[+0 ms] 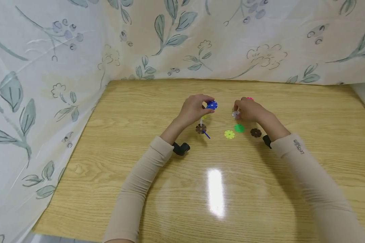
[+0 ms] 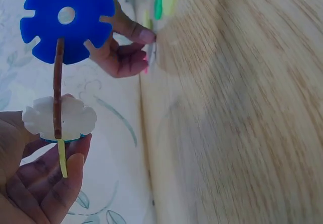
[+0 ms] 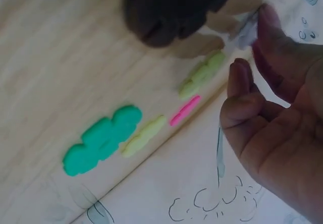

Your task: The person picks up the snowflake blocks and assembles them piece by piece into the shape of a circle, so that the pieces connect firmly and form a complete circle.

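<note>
My left hand (image 1: 197, 109) pinches a blue notched disc (image 1: 212, 105) at the end of a joined chain of flower-like discs. A brown disc (image 1: 201, 129) hangs nearest me in that chain. The left wrist view shows another blue disc (image 2: 91, 32) slotted onto the edge-on brown one, followed by a white disc (image 2: 81, 118) and a thin yellow one (image 2: 62, 158) by the fingers. Farther right, my right hand (image 1: 250, 109) holds a whitish disc (image 1: 235, 114) between thumb and fingertips, close over the table. Part of this disc is hidden by the fingers.
Loose discs lie on the wooden table (image 1: 170, 189): yellow (image 1: 229, 134), green (image 1: 239, 128), dark brown (image 1: 256, 132) and a pink one (image 1: 250, 99) partly behind the right hand. A leaf-patterned cloth (image 1: 182, 44) borders the back and left. Black wrist devices (image 1: 181, 149) sit beneath the forearms.
</note>
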Available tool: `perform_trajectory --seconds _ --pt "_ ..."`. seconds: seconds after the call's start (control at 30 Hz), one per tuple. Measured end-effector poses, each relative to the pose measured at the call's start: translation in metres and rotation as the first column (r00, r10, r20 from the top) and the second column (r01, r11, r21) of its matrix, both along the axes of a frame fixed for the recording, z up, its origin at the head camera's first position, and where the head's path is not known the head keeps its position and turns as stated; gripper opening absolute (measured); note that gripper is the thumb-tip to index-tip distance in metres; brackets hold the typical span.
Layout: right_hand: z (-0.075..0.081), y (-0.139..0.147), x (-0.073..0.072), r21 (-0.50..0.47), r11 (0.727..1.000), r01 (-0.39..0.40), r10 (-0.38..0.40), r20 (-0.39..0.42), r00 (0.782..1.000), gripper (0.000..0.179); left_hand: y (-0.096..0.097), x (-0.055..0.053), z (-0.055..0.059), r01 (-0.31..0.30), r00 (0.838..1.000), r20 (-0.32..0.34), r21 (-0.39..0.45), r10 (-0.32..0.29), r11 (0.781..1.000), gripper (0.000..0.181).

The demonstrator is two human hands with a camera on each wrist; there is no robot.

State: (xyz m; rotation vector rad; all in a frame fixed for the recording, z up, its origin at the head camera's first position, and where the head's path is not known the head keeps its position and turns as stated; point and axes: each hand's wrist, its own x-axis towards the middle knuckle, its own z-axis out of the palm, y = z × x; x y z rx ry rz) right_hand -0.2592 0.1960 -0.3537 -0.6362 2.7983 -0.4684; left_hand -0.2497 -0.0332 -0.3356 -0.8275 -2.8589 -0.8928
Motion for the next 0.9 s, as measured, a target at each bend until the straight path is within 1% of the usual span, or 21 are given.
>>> perform_trajectory --seconds 0.17,0.27,0.33,0.4,0.47,0.5,0.6,0.7,0.77,0.83,0.9 --pt "-0.004 0.000 -0.006 -0.026 1.000 -0.005 0.004 -0.033 0.999 0.021 0.000 0.000 0.000 -0.005 1.000 -0.018 -0.006 0.004 1.000 0.042" --pt "-0.006 -0.004 -0.006 -0.124 0.992 -0.001 -0.009 -0.079 0.997 0.015 0.000 0.000 0.000 -0.006 1.000 -0.025 -0.015 0.005 1.000 0.041" --pt "-0.004 -0.008 -0.005 -0.225 0.974 -0.012 -0.016 -0.120 0.993 0.010 -0.001 0.000 0.001 0.004 1.000 -0.021 -0.002 -0.004 1.000 0.041" --pt "-0.001 -0.012 -0.003 -0.315 0.948 -0.046 -0.011 -0.177 0.984 0.008 -0.001 -0.002 0.001 0.021 1.000 -0.010 0.025 -0.021 0.999 0.041" --pt "0.004 -0.017 0.000 -0.365 0.927 -0.084 0.000 -0.225 0.974 0.007 0.000 -0.003 0.001 0.036 0.999 0.008 0.056 -0.037 0.998 0.040" --pt "0.007 -0.020 0.002 -0.375 0.921 -0.106 0.009 -0.252 0.968 0.007 0.000 -0.004 0.001 0.041 0.999 0.018 0.067 -0.042 0.997 0.040" --pt "0.015 -0.026 0.007 -0.352 0.922 -0.162 0.035 -0.341 0.940 0.007 0.001 -0.004 0.002 0.048 0.998 0.035 0.078 -0.051 0.996 0.040" --pt "0.016 -0.030 0.009 -0.316 0.925 -0.210 0.063 -0.417 0.907 0.007 0.002 -0.003 0.003 0.050 0.998 0.037 0.076 -0.053 0.996 0.039" --pt "0.017 -0.030 0.010 -0.305 0.924 -0.230 0.073 -0.450 0.890 0.007 0.003 -0.003 0.003 0.048 0.998 0.033 0.071 -0.051 0.996 0.040" --pt "0.016 -0.031 0.010 -0.308 0.921 -0.237 0.072 -0.465 0.883 0.007 0.003 -0.003 0.003 0.049 0.998 0.033 0.070 -0.051 0.996 0.041" --pt "0.016 -0.032 0.011 -0.312 0.920 -0.236 0.067 -0.469 0.881 0.008 0.003 -0.002 0.004 0.052 0.998 0.029 0.070 -0.054 0.996 0.040"
